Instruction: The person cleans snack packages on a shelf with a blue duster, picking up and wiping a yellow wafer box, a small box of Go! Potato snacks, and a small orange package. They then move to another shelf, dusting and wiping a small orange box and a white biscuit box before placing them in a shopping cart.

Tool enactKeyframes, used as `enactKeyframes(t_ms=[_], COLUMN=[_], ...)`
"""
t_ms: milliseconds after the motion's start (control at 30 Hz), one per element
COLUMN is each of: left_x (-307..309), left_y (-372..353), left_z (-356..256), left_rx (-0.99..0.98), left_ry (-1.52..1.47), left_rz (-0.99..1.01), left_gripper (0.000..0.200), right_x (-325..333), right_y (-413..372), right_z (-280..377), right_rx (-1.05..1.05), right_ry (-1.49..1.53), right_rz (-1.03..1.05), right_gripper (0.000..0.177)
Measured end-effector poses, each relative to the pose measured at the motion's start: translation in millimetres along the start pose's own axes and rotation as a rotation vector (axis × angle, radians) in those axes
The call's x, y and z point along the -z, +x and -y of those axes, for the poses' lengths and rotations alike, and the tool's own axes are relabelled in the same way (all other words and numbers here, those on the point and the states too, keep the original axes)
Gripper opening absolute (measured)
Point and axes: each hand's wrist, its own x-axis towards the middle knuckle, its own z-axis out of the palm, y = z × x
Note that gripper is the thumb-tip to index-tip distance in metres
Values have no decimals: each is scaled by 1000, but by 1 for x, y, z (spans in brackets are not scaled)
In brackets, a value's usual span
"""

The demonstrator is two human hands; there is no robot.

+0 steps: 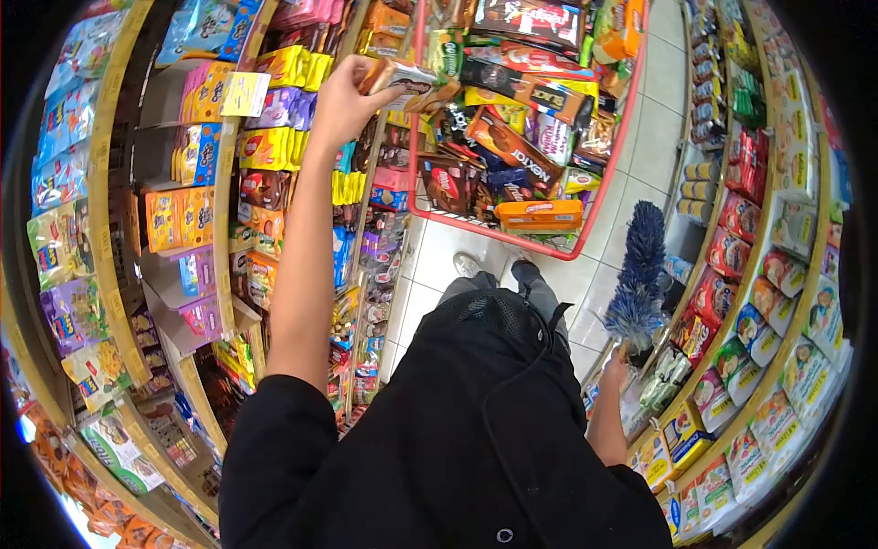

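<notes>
My left hand (349,102) is closed on a brown and white snack packet (404,84), held at the left rim of the red-edged shopping basket or cart (593,206). Packs of biscuits and chocolate fill the basket, among them a brown Nextar pack (514,146) and an orange pack (540,215). Low on the right, my right hand (615,368) is wrapped round the handle of a blue fluffy duster (642,265). The duster's head points up and away from me, beside the right-hand shelves.
Shelves of bagged and boxed sweets (187,220) rise close on my left. More shelves with packets (732,252) stand on my right. Between them runs a white tiled floor (631,174), with my shoes (466,265) just below the basket.
</notes>
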Motion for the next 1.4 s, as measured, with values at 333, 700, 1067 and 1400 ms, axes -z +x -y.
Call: enactKeyframes(t_ms=[333, 700, 1067, 1400], left_x=[-14, -3, -101, -163], left_y=[-178, -396, -663, -816], left_z=[46, 59, 47, -19], left_rx=[640, 454, 167, 490], left_ry=[-1876, -2030, -1895, -1319], left_rz=[-318, -999, -1731, -2114], left_gripper=[43, 43, 50, 29], right_x=[104, 169, 20, -37], right_y=[-60, -185, -450, -526], right_z=[161, 343, 188, -20], right_rx=[623, 2018, 2443, 2571], right_ry=[286, 93, -992, -1437], right_rz=[-414, -367, 439, 849], right_gripper=[48, 39, 33, 51])
